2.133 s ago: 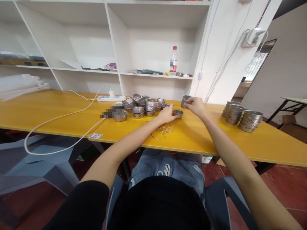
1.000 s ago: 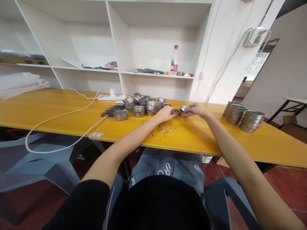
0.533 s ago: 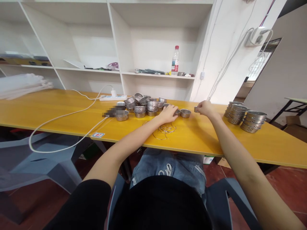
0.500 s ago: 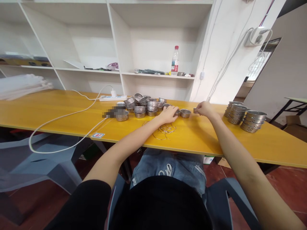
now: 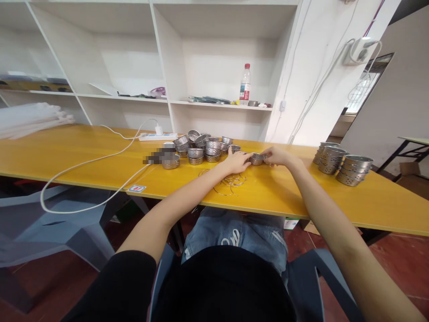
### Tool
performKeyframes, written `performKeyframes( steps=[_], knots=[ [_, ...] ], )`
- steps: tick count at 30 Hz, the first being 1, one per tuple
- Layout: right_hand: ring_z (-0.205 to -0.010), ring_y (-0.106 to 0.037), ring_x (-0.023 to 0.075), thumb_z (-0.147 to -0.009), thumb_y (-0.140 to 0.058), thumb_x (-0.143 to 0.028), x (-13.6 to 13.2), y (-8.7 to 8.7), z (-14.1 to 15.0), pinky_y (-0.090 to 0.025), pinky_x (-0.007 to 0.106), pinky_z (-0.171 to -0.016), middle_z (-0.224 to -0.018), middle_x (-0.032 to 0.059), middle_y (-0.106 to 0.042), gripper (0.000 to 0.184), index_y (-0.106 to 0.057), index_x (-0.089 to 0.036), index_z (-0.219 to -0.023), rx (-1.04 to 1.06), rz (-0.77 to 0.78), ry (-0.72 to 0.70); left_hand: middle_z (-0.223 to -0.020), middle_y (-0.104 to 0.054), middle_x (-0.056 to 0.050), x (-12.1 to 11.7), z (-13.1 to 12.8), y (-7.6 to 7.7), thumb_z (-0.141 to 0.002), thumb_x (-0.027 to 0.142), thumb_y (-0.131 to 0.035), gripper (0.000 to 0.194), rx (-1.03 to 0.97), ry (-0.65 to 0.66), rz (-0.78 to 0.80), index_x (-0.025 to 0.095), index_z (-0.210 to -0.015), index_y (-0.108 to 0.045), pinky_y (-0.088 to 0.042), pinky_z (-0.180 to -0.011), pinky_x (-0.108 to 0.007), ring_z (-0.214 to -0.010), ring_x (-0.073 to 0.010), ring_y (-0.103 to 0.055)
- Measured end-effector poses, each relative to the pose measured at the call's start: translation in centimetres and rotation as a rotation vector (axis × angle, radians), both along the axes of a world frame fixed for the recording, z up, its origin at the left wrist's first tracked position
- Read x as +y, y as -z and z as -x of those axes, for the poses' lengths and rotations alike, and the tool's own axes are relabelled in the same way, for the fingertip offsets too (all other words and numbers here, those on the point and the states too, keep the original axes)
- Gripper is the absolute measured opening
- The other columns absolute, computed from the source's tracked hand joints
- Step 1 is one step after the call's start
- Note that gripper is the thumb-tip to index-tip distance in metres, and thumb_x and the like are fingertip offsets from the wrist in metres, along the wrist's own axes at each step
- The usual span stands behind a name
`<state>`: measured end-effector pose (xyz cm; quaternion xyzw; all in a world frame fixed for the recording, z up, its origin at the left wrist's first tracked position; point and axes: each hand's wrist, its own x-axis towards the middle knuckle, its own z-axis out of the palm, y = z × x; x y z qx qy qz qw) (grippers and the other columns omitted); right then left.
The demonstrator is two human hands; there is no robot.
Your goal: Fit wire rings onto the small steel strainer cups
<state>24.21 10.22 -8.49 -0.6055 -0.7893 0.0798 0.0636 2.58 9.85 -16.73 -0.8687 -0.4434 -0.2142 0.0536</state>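
A small perforated metal cup (image 5: 257, 159) stands on the yellow table between my two hands. My left hand (image 5: 238, 162) is bent at the cup's left side, its fingertips by the rim and partly hiding another cup. On the opposite side, the curled fingers of my right hand (image 5: 276, 156) touch the cup's right edge. Whether a smaller piece is inside those fingers is hidden. Beyond my left hand is a heap of similar metal cups (image 5: 195, 153), some tilted. Thin wire rings (image 5: 233, 181) lie on the table in front of my left forearm.
Stacked perforated cups (image 5: 350, 172) stand at the right. A white cable (image 5: 97, 156) loops over the table's front edge at left, near a power strip (image 5: 157, 137). Shelves (image 5: 221, 105) behind hold a plastic bottle (image 5: 245, 85). A grey chair (image 5: 67, 223) is at left.
My right hand has moved left, bringing its fingers from beside a cup onto that cup's edge. My left hand has shifted slightly right, with its fingertips closer to the same cup.
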Motion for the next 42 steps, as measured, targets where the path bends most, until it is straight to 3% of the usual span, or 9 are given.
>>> performKeyframes(
  steps=[10,14,18,22,26,28,30,35,42],
  knots=[
    [-0.064,-0.064,0.0163,-0.077,-0.073,-0.024,0.6,0.2,-0.3,-0.050,0.024,-0.066,-0.062,0.0004,-0.067,0.021,-0.082,-0.017,-0.094,0.033,0.056,-0.096,-0.139,-0.069,-0.012,0.1,0.1,-0.1,-0.103,0.042,-0.051,0.040,-0.063,0.040,0.030,0.023,-0.137,-0.062,-0.016,-0.128,-0.068,-0.136,-0.0312,-0.059],
    [-0.066,-0.064,0.0159,-0.074,-0.074,-0.026,-0.1,-0.1,0.1,-0.051,0.024,-0.069,-0.064,0.0001,-0.068,0.023,-0.082,-0.017,-0.093,0.025,0.080,-0.118,-0.132,-0.072,-0.011,0.1,0.2,-0.3,-0.103,0.043,-0.054,0.033,-0.077,0.079,0.031,0.019,-0.123,-0.066,-0.020,-0.127,-0.066,-0.129,-0.0310,-0.063],
    [-0.070,-0.068,0.0186,-0.072,-0.070,-0.016,0.0,-0.2,0.1,-0.053,0.025,-0.070,-0.065,-0.0005,-0.069,0.035,-0.081,-0.017,-0.105,-0.006,0.077,-0.086,-0.126,-0.074,-0.012,0.6,0.2,-0.2,-0.101,0.043,-0.058,0.032,-0.108,0.101,0.052,0.018,-0.119,-0.067,-0.023,-0.126,-0.064,-0.124,-0.0309,-0.065],
    [-0.072,-0.071,0.0194,-0.072,-0.068,-0.007,-0.2,-0.6,0.0,-0.055,0.026,-0.070,-0.084,0.0034,-0.077,0.051,-0.075,-0.014,-0.122,0.022,-0.048,-0.032,-0.124,-0.075,-0.011,1.0,0.7,-0.3,-0.099,0.045,-0.061,0.033,-0.147,0.143,0.071,0.019,-0.117,-0.072,-0.023,-0.125,-0.067,-0.124,-0.0327,-0.065],
    [-0.076,-0.071,0.0175,-0.078,-0.072,-0.014,-1.5,-1.3,0.8,-0.056,0.026,-0.074,-0.098,0.0062,-0.078,0.026,-0.079,-0.014,-0.103,0.131,-0.208,-0.101,-0.127,-0.076,-0.010,1.7,1.7,-0.7,-0.100,0.040,-0.059,0.035,-0.216,0.265,0.043,0.021,-0.124,-0.075,-0.039,-0.121,-0.052,-0.123,-0.0298,-0.067],
    [-0.073,-0.070,0.0166,-0.079,-0.076,-0.023,-2.3,-1.4,1.7,-0.055,0.025,-0.070,-0.092,0.0056,-0.077,0.018,-0.079,-0.015,-0.094,0.241,-0.126,-0.178,-0.126,-0.076,-0.010,2.1,2.1,-0.9,-0.098,0.027,-0.055,0.036,-0.260,0.329,-0.002,0.018,-0.127,-0.074,-0.048,-0.112,-0.041,-0.118,-0.0260,-0.070],
    [-0.068,-0.066,0.0153,-0.078,-0.080,-0.034,-3.0,-1.1,2.8,-0.052,0.025,-0.064,-0.083,0.0048,-0.075,0.024,-0.080,-0.015,-0.093,0.325,0.021,-0.278,-0.125,-0.077,-0.011,2.5,2.4,-1.0,-0.095,0.016,-0.049,0.041,-0.315,0.335,-0.059,0.015,-0.127,-0.074,-0.052,-0.107,-0.036,-0.114,-0.0236,-0.071],
    [-0.060,-0.059,0.0123,-0.065,-0.091,-0.051,-3.5,0.9,5.4,-0.047,0.024,-0.057,-0.076,0.0051,-0.073,0.045,-0.083,-0.015,-0.090,0.209,0.424,-0.469,-0.109,-0.079,-0.010,2.9,2.7,-1.2,-0.095,0.014,-0.046,0.042,-0.408,0.218,-0.151,0.014,-0.128,-0.072,-0.055,-0.098,-0.036,-0.099,-0.0223,-0.072],
    [-0.056,-0.057,0.0109,-0.062,-0.092,-0.054,-3.1,2.1,6.1,-0.043,0.022,-0.055,-0.067,0.0010,-0.068,0.046,-0.071,-0.016,-0.078,0.216,0.318,-0.401,-0.107,-0.078,-0.010,2.5,2.5,-1.1,-0.094,0.016,-0.051,0.037,-0.331,0.185,-0.155,0.014,-0.124,-0.072,-0.055,-0.098,-0.038,-0.099,-0.0235,-0.072]
  ],
)
